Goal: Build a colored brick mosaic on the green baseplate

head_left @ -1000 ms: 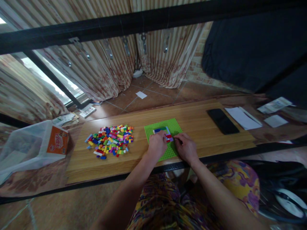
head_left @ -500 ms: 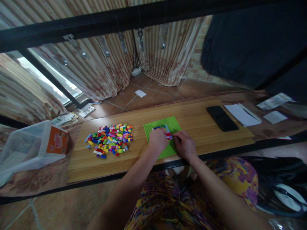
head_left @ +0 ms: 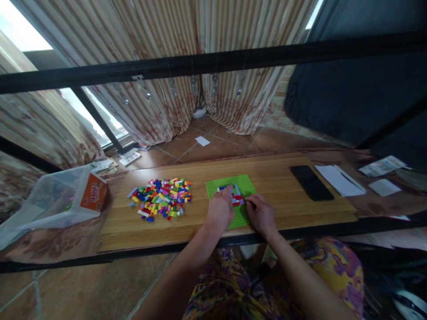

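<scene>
My left hand [head_left: 220, 209] partly covers bricks [head_left: 238, 200], my right hand [head_left: 262, 214] the right edge of the green board [head_left: 239, 219]; I can't tell their grip. Bricks look light, stiff: pinch the sides.

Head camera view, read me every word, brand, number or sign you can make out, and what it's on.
No text reads clearly.
Orange label on the clear plastic box: pale characters, too blurred.
White packet near the window: dark print, too small.
</scene>
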Tool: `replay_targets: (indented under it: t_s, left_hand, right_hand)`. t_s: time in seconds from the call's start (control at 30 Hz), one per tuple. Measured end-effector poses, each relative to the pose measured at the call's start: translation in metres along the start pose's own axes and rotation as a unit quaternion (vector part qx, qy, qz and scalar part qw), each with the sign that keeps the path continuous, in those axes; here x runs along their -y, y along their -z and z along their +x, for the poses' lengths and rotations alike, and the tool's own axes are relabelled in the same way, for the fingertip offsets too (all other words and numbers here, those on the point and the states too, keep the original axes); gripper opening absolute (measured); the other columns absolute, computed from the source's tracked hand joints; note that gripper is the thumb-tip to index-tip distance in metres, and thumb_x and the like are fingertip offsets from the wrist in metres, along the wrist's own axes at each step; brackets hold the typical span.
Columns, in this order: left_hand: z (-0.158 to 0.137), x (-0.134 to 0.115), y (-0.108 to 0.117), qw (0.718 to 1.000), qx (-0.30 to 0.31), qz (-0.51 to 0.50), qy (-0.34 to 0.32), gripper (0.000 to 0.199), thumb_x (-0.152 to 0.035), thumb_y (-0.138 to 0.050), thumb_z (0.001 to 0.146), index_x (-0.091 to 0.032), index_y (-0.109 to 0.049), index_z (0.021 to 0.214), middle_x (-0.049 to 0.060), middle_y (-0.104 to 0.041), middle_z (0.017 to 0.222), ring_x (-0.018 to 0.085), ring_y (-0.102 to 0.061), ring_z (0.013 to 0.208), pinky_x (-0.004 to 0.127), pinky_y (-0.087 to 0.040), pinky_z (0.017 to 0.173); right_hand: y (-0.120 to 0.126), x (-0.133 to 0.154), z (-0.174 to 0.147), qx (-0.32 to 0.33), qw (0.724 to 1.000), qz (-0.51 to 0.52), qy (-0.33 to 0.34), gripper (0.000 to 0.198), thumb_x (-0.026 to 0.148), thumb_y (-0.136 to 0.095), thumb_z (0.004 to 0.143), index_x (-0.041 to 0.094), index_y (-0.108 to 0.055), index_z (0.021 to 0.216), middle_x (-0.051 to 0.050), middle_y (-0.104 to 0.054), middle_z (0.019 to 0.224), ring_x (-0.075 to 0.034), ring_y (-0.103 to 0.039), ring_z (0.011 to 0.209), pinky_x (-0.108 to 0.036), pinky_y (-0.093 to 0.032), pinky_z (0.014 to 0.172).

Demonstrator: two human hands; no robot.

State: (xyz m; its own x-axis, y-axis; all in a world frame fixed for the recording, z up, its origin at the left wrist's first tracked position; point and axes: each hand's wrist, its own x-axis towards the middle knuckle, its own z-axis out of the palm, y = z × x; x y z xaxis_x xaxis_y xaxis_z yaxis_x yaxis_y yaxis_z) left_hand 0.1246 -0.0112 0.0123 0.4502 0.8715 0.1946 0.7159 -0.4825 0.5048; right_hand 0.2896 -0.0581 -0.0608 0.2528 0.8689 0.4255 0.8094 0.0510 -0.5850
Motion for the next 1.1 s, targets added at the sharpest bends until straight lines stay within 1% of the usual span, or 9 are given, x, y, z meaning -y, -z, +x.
replay_targets:
  t_s: [0.03, 0.13, 0.27, 0.4, 0.5, 0.67, 0.8, 0.93, 1.1]
  left_hand:
    - [-0.005, 0.006, 0.008, 0.999, -0.034, -0.033, 0.006, 0.039, -0.011, -0.044, 0.090, -0.017, -0.054, 0.127, 0.011, -0.068, 0.117, 0.020, -0.065, 0.104, 0.032, -0.051, 0.095]
    - [-0.019, 0.039, 0.035, 0.985, -0.126, -0.106, 0.054, 0.033, -0.013, -0.049, 0.087, -0.019, -0.060, 0.117, 0.009, -0.069, 0.113, 0.020, -0.068, 0.094, 0.034, -0.054, 0.089]
    - [-0.041, 0.100, 0.069, 0.961, -0.212, -0.087, 0.152, 0.026, -0.022, -0.054, 0.084, -0.019, -0.065, 0.107, 0.008, -0.072, 0.106, 0.021, -0.069, 0.090, 0.035, -0.055, 0.083]
    - [-0.064, 0.148, 0.089, 0.929, -0.259, -0.073, 0.253, 0.027, -0.025, -0.056, 0.081, -0.018, -0.067, 0.105, 0.007, -0.073, 0.097, 0.020, -0.069, 0.079, 0.031, -0.054, 0.076]
    - [-0.076, 0.165, 0.098, 0.916, -0.270, -0.058, 0.292, 0.028, -0.027, -0.057, 0.080, -0.017, -0.067, 0.104, 0.007, -0.073, 0.092, 0.020, -0.069, 0.078, 0.031, -0.053, 0.074]
    - [-0.070, 0.177, 0.108, 0.910, -0.266, -0.029, 0.317, 0.031, -0.024, -0.056, 0.080, -0.018, -0.067, 0.108, 0.005, -0.073, 0.086, 0.020, -0.068, 0.079, 0.032, -0.052, 0.078]
    - [-0.052, 0.190, 0.117, 0.917, -0.240, 0.032, 0.317, 0.034, -0.021, -0.056, 0.081, -0.018, -0.066, 0.113, 0.008, -0.072, 0.099, 0.022, -0.067, 0.091, 0.033, -0.051, 0.085]
    - [-0.031, 0.201, 0.122, 0.930, -0.174, 0.109, 0.304, 0.038, -0.019, -0.053, 0.083, -0.018, -0.063, 0.119, 0.011, -0.068, 0.111, 0.024, -0.064, 0.102, 0.034, -0.049, 0.091]
    - [-0.005, 0.205, 0.119, 0.952, -0.074, 0.187, 0.230, 0.041, -0.015, -0.050, 0.083, -0.022, -0.063, 0.121, 0.008, -0.065, 0.122, 0.024, -0.057, 0.113, 0.035, -0.043, 0.101]
  right_hand:
    - [0.000, 0.000, 0.000, -0.002, 1.000, -0.001, 0.000, 0.023, 0.024, -0.047, 0.088, 0.020, -0.070, 0.088, -0.008, -0.067, 0.093, -0.021, -0.062, 0.085, -0.034, -0.050, 0.077]
    - [-0.001, -0.002, -0.001, -0.004, 1.000, -0.005, 0.003, 0.023, 0.025, -0.047, 0.087, 0.020, -0.070, 0.087, -0.008, -0.067, 0.092, -0.021, -0.063, 0.085, -0.034, -0.050, 0.077]
    - [-0.002, -0.004, -0.002, -0.017, 1.000, -0.006, 0.009, 0.024, 0.028, -0.047, 0.088, 0.020, -0.070, 0.087, -0.008, -0.068, 0.093, -0.021, -0.063, 0.085, -0.035, -0.051, 0.076]
    - [-0.002, -0.005, -0.003, -0.012, 1.000, -0.019, 0.014, 0.025, 0.031, -0.047, 0.089, 0.019, -0.069, 0.087, -0.009, -0.068, 0.094, -0.022, -0.063, 0.086, -0.036, -0.051, 0.077]
    - [-0.001, -0.008, -0.004, -0.011, 1.000, -0.024, 0.016, 0.027, 0.034, -0.047, 0.089, 0.019, -0.069, 0.089, -0.009, -0.068, 0.094, -0.022, -0.064, 0.086, -0.036, -0.051, 0.077]
    - [-0.003, -0.016, -0.006, -0.016, 0.999, -0.041, 0.032, 0.027, 0.036, -0.047, 0.089, 0.020, -0.069, 0.089, -0.009, -0.068, 0.095, -0.023, -0.064, 0.086, -0.036, -0.051, 0.075]
    - [-0.004, -0.019, -0.006, -0.016, 0.998, -0.043, 0.045, 0.028, 0.037, -0.046, 0.089, 0.020, -0.069, 0.089, -0.009, -0.068, 0.095, -0.023, -0.064, 0.086, -0.037, -0.052, 0.076]
    - [-0.004, -0.020, -0.007, -0.020, 0.998, -0.041, 0.046, 0.029, 0.037, -0.046, 0.089, 0.020, -0.069, 0.089, -0.010, -0.068, 0.095, -0.024, -0.064, 0.087, -0.038, -0.052, 0.076]
    - [-0.004, -0.019, -0.006, -0.014, 0.998, -0.039, 0.043, 0.029, 0.038, -0.046, 0.089, 0.020, -0.069, 0.089, -0.009, -0.068, 0.094, -0.023, -0.064, 0.087, -0.037, -0.052, 0.075]
